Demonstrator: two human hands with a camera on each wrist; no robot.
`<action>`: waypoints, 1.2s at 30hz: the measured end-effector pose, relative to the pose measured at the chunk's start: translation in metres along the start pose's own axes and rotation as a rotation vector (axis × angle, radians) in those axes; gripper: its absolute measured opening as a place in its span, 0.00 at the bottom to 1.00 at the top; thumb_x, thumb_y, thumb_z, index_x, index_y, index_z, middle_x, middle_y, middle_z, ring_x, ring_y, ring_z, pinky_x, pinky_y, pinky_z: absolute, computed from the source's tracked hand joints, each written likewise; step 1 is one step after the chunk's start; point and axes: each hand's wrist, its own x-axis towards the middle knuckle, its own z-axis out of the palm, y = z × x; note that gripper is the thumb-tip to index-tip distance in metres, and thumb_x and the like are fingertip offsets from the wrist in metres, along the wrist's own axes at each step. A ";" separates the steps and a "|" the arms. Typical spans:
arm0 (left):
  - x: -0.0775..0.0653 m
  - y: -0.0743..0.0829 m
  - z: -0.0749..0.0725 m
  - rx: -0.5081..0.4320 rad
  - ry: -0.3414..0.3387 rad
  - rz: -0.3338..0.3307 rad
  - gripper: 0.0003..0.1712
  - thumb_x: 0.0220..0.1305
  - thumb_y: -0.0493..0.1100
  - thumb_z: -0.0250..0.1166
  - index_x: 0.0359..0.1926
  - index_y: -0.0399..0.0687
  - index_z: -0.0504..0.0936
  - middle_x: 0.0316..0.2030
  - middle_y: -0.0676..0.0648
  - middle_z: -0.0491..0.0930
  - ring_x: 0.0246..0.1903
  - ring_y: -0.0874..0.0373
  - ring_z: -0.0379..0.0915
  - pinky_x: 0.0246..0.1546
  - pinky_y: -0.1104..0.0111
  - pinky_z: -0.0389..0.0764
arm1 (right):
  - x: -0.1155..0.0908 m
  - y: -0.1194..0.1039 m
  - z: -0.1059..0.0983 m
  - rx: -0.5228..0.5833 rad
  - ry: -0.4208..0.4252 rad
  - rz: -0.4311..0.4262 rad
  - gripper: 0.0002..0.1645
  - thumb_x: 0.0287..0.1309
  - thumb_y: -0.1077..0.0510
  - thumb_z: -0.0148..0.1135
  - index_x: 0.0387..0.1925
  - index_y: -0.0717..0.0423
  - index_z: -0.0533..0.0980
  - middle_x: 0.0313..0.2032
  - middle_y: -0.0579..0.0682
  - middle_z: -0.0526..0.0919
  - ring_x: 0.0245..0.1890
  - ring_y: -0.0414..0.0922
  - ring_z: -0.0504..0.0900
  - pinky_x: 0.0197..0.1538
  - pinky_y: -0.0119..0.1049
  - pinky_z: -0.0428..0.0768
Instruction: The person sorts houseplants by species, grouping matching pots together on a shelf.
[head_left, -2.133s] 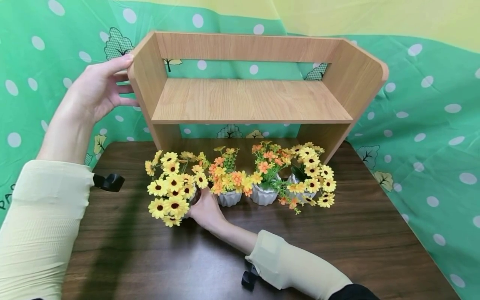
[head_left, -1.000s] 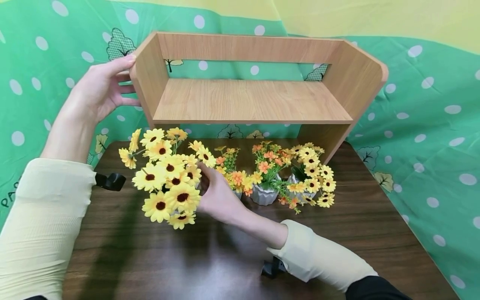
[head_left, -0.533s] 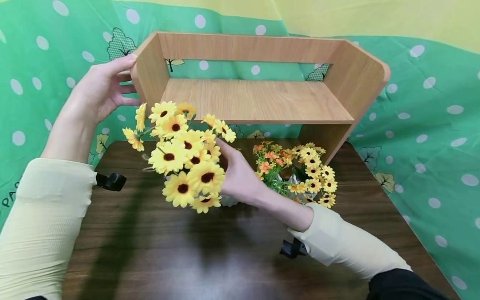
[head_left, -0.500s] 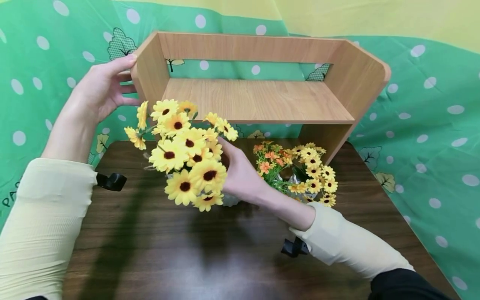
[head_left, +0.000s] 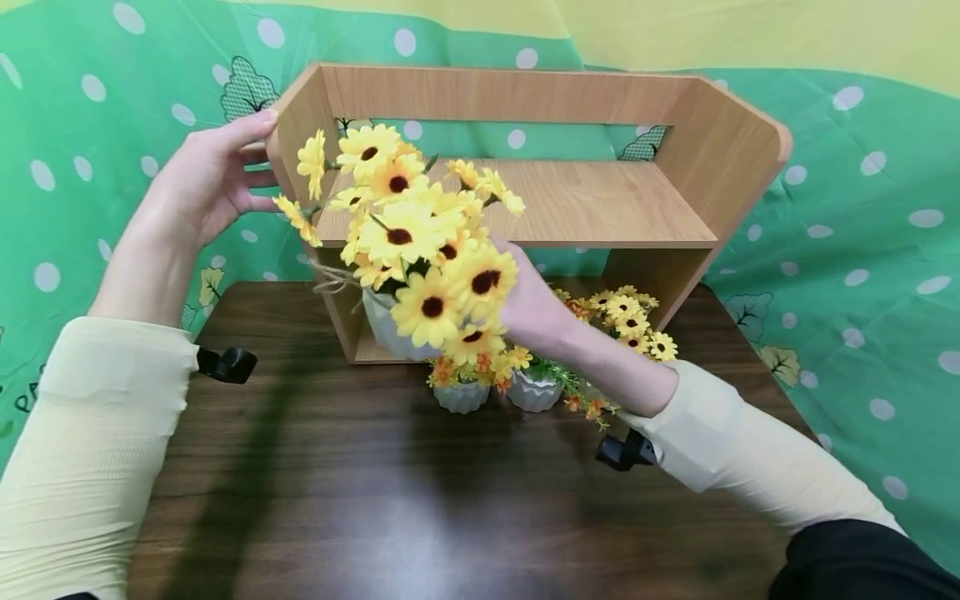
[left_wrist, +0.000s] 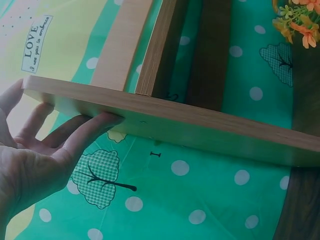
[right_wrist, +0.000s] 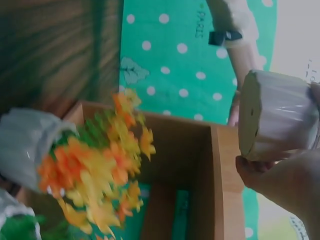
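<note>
My right hand [head_left: 536, 304] grips a pale pot [head_left: 386, 321] of yellow artificial daisies with dark centres. The pot is in the air, its blooms in front of the left part of a two-tier wooden shelf [head_left: 585, 196]. In the right wrist view the pot [right_wrist: 282, 117] lies sideways across the picture; fingertips show at its base edge. My left hand [head_left: 206, 179] touches the shelf's left side panel [left_wrist: 165, 112]: the thumb meets its upper corner and spread fingers press its outer face. Nothing else is in that hand.
In front of the shelf, on the dark wood table [head_left: 315, 500], stand a pot [head_left: 461, 397] with orange and yellow flowers, another pot [head_left: 534, 392] with greenery, and yellow daisies [head_left: 630, 321] partly behind my right forearm. A green dotted cloth [head_left: 847, 275] hangs behind.
My right hand has lifted the daisy pot from the left end of the row, up and rightward to the shelf's upper tier height. My left hand has stayed on the side panel.
</note>
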 end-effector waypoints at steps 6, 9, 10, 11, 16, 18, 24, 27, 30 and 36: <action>-0.002 -0.001 0.004 0.000 -0.004 0.015 0.30 0.70 0.53 0.67 0.70 0.55 0.74 0.63 0.47 0.70 0.48 0.49 0.83 0.33 0.56 0.91 | 0.006 -0.007 -0.021 -0.096 0.043 0.096 0.27 0.62 0.64 0.67 0.61 0.60 0.70 0.54 0.51 0.77 0.54 0.40 0.78 0.60 0.34 0.81; -0.001 -0.001 0.006 0.008 0.001 0.014 0.31 0.70 0.53 0.67 0.70 0.55 0.74 0.63 0.47 0.70 0.50 0.49 0.81 0.34 0.56 0.91 | 0.011 -0.006 -0.029 -0.052 0.033 0.088 0.39 0.59 0.47 0.76 0.64 0.59 0.68 0.55 0.49 0.76 0.54 0.40 0.78 0.57 0.32 0.81; -0.001 -0.002 0.006 0.011 0.003 0.013 0.31 0.70 0.53 0.67 0.71 0.56 0.74 0.64 0.48 0.69 0.51 0.48 0.80 0.34 0.56 0.91 | 0.014 -0.006 -0.031 -0.033 0.027 0.069 0.44 0.56 0.43 0.77 0.65 0.59 0.68 0.56 0.49 0.76 0.55 0.40 0.78 0.57 0.32 0.81; -0.002 -0.002 0.006 0.012 0.006 0.013 0.31 0.70 0.53 0.67 0.71 0.56 0.73 0.64 0.48 0.69 0.52 0.48 0.79 0.34 0.56 0.91 | 0.017 -0.006 -0.033 -0.018 0.020 0.053 0.47 0.53 0.42 0.79 0.66 0.59 0.69 0.56 0.49 0.77 0.56 0.41 0.78 0.58 0.32 0.81; -0.002 -0.001 0.004 0.028 0.017 0.012 0.31 0.71 0.54 0.66 0.72 0.57 0.72 0.69 0.47 0.66 0.57 0.45 0.76 0.34 0.57 0.91 | 0.031 -0.005 -0.040 -0.009 0.022 0.013 0.38 0.55 0.57 0.77 0.64 0.55 0.69 0.56 0.48 0.77 0.58 0.44 0.78 0.64 0.37 0.79; -0.002 -0.001 0.003 0.034 0.018 0.011 0.32 0.71 0.54 0.66 0.72 0.58 0.72 0.71 0.47 0.64 0.59 0.44 0.74 0.35 0.57 0.91 | 0.038 -0.004 -0.044 -0.019 0.024 0.006 0.37 0.55 0.63 0.74 0.64 0.53 0.69 0.57 0.48 0.77 0.59 0.45 0.77 0.66 0.40 0.78; -0.003 -0.002 0.003 0.031 0.025 -0.005 0.32 0.70 0.54 0.66 0.72 0.58 0.72 0.74 0.47 0.63 0.60 0.43 0.72 0.34 0.57 0.91 | 0.055 0.000 -0.052 -0.046 0.025 -0.019 0.41 0.53 0.65 0.74 0.68 0.47 0.69 0.62 0.47 0.77 0.63 0.46 0.77 0.68 0.43 0.77; -0.003 -0.004 0.003 0.029 0.029 -0.014 0.32 0.70 0.54 0.67 0.72 0.58 0.72 0.74 0.47 0.64 0.59 0.44 0.74 0.34 0.57 0.91 | 0.061 0.003 -0.055 -0.052 0.047 0.009 0.40 0.55 0.64 0.73 0.69 0.49 0.70 0.62 0.49 0.78 0.62 0.45 0.78 0.69 0.43 0.77; -0.003 -0.004 0.003 0.028 0.032 -0.015 0.32 0.70 0.55 0.67 0.72 0.58 0.73 0.74 0.47 0.64 0.59 0.44 0.74 0.34 0.57 0.91 | 0.067 0.005 -0.057 -0.068 0.082 0.028 0.39 0.55 0.64 0.72 0.69 0.50 0.70 0.62 0.49 0.79 0.62 0.44 0.78 0.72 0.42 0.74; -0.004 -0.003 0.002 0.018 0.037 -0.017 0.32 0.69 0.54 0.68 0.71 0.59 0.74 0.74 0.47 0.63 0.60 0.43 0.73 0.34 0.57 0.91 | 0.083 0.008 -0.057 -0.070 0.092 0.034 0.42 0.52 0.61 0.76 0.68 0.48 0.71 0.63 0.49 0.79 0.64 0.45 0.78 0.72 0.43 0.74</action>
